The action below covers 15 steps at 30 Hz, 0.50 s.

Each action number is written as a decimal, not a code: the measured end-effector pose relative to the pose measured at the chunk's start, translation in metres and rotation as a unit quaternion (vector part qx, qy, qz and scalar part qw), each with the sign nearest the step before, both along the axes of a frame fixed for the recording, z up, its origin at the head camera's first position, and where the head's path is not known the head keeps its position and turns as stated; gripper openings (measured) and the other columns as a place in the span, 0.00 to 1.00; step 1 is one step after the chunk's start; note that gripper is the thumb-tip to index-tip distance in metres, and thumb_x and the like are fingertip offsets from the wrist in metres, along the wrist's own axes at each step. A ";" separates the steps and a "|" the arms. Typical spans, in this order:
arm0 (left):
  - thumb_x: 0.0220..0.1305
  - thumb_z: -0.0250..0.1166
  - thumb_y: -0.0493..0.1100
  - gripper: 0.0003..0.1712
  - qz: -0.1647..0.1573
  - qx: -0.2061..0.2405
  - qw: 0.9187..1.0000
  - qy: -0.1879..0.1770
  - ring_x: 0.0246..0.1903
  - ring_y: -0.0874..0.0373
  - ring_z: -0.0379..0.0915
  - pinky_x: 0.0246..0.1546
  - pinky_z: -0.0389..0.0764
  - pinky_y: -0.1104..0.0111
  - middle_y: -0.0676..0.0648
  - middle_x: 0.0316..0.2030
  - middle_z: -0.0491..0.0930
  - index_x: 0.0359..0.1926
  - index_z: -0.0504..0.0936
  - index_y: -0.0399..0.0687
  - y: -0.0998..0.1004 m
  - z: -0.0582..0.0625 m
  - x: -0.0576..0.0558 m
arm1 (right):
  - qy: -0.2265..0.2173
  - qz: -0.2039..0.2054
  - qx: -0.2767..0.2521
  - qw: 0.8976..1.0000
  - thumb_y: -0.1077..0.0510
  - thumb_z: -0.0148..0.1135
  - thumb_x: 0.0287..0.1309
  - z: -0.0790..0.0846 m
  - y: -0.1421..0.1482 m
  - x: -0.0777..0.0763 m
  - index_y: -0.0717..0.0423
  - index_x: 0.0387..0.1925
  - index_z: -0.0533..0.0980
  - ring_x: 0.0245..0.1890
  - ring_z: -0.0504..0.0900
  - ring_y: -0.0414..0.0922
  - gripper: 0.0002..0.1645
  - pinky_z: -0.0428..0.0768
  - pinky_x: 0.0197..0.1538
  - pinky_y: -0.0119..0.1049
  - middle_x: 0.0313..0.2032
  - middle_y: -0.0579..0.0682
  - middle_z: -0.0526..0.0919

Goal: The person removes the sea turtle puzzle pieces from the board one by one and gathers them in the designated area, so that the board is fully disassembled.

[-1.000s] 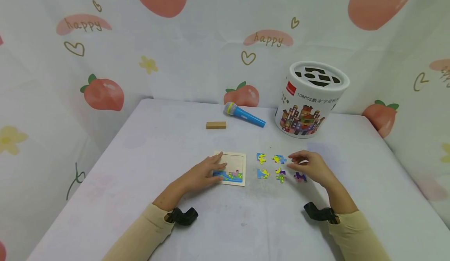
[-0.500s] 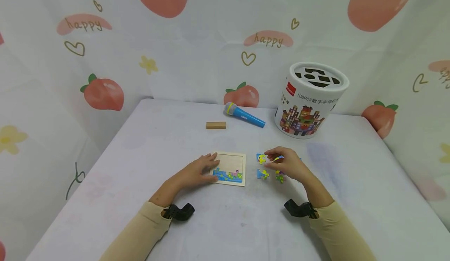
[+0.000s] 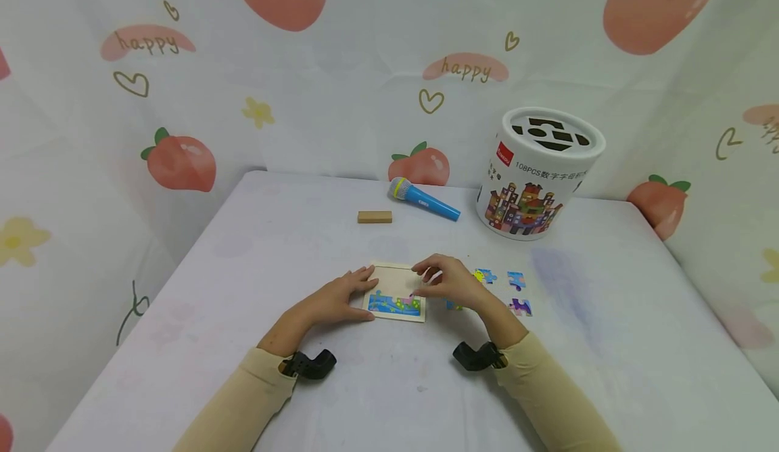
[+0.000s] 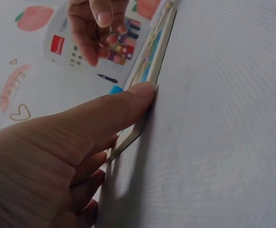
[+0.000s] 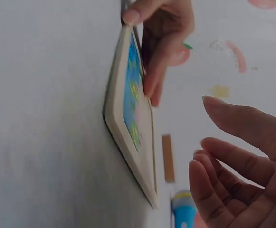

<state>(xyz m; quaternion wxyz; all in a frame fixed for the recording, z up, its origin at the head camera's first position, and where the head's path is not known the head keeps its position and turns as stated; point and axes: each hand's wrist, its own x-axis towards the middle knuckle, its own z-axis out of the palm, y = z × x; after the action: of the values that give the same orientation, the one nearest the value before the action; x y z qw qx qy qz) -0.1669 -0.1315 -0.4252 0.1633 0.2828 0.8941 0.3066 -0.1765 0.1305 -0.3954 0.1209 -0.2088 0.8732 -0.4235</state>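
A square wooden puzzle tray [image 3: 394, 268] lies on the table, its lower strip filled with blue, yellow, green and pink puzzle pieces [image 3: 395, 304]. At its left side rests my left hand [image 3: 335, 301], thumb on the near-left corner and fairly straight fingers over the left edge. My right hand [image 3: 453, 283] hovers over the tray's right side; in the right wrist view, a gap shows between thumb and fingers [image 5: 214, 185], with nothing held. Right of the tray lie loose puzzle pieces: yellow-blue [image 3: 485, 276], blue-pink [image 3: 516, 280] and purple [image 3: 520, 307]. A further piece [image 3: 454, 305] is partly covered by the right hand.
Behind the tray are a small wooden block [image 3: 374, 217] and a blue toy microphone [image 3: 426, 200]. A large white bucket [image 3: 523, 188] with shaped holes in its lid stands at the back right. A patterned curtain [image 3: 341, 100] hangs behind the white table [image 3: 274, 235].
My right hand has moved left, from over the loose pieces to the tray, uncovering the pieces on the right. My left hand has drawn slightly back toward the tray's left edge.
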 end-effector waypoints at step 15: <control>0.54 0.68 0.54 0.42 -0.001 -0.004 1.000 -0.005 0.69 0.33 0.41 0.66 0.49 0.40 0.42 0.72 0.49 0.66 0.64 0.42 -0.002 0.001 0.000 | -0.062 0.021 0.045 0.997 0.60 0.71 0.47 -0.013 -0.056 -0.005 0.61 0.43 0.80 0.30 0.73 0.38 0.19 0.75 0.33 0.26 0.35 0.49 0.81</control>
<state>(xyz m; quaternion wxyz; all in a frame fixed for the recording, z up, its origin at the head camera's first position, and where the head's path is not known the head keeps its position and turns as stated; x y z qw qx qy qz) -0.1674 -0.1337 -0.4238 0.1693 0.2812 0.8943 0.3042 -0.1813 0.0744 -0.4083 0.1933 -0.1947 0.8774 -0.3935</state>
